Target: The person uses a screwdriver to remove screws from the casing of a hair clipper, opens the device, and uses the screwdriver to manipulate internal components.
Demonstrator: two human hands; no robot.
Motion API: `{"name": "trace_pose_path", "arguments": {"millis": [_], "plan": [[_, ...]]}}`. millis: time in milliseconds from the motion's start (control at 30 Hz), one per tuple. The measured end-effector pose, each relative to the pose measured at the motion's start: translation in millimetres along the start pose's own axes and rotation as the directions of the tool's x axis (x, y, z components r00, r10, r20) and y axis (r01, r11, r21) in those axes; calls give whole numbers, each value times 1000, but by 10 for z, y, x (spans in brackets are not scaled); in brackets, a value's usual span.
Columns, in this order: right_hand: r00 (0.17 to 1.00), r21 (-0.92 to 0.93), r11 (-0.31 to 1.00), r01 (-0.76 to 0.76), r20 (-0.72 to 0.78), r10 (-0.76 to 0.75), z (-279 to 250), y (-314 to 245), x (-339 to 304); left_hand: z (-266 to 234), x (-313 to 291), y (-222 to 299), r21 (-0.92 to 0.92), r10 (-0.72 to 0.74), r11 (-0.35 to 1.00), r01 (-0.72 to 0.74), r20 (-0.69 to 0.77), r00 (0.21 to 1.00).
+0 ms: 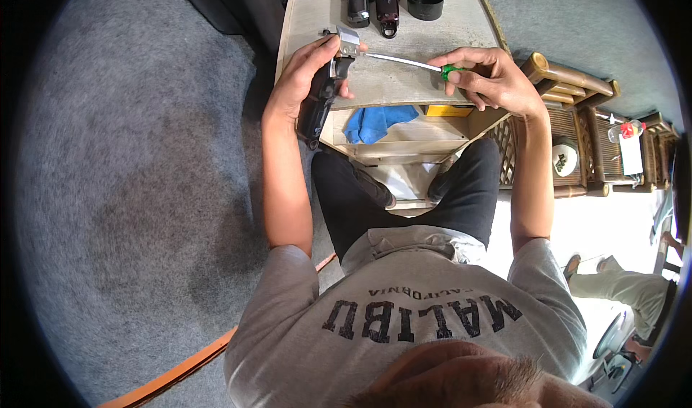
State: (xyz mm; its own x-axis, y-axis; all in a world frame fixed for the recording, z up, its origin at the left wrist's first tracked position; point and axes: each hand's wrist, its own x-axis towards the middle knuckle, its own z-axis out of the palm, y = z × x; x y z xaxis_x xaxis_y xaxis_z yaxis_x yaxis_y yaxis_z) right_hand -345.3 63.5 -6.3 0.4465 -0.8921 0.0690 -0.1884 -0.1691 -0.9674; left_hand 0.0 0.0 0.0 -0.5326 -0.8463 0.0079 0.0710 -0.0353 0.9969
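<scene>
My left hand (294,85) is wrapped round a black hair clipper (313,116), its silver blade head (347,39) turned up and away from me. A screwdriver (405,61) with a green handle and a long metal shaft sits between the fingers of my right hand (499,82). The shaft runs left, and its tip is at the clipper just below the blade head. Whether the tip sits in a screw is too small to tell. Both hands are above the near part of a pale wooden table (411,83).
Two more clippers, one grey-black (358,3) and one dark red (388,6), lie at the table's far side beside a round black bowl (425,3). A blue cloth (378,122) and a yellow box (448,110) are on the shelf below. Bamboo furniture (569,91) stands right.
</scene>
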Motion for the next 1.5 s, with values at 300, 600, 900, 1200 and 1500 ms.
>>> {"name": "trace_pose_path", "arguments": {"millis": [300, 600, 900, 1200, 1500], "plan": [[995, -26, 995, 92, -25, -93, -12, 100, 84, 46, 26, 31, 142, 78, 986, -84, 49, 996], [995, -25, 995, 95, -5, -95, -19, 85, 57, 109, -4, 36, 117, 60, 991, -60, 0, 998], [987, 114, 982, -152, 67, 145, -124, -111, 98, 90, 66, 71, 176, 58, 982, -71, 81, 995], [956, 179, 944, -276, 155, 250, -247, -109, 130, 43, 242, -9, 255, 79, 953, -164, 312, 947], [999, -275, 961, -24, -43, 13, -86, 88, 163, 104, 237, 40, 232, -114, 971, 63, 212, 971]]}}
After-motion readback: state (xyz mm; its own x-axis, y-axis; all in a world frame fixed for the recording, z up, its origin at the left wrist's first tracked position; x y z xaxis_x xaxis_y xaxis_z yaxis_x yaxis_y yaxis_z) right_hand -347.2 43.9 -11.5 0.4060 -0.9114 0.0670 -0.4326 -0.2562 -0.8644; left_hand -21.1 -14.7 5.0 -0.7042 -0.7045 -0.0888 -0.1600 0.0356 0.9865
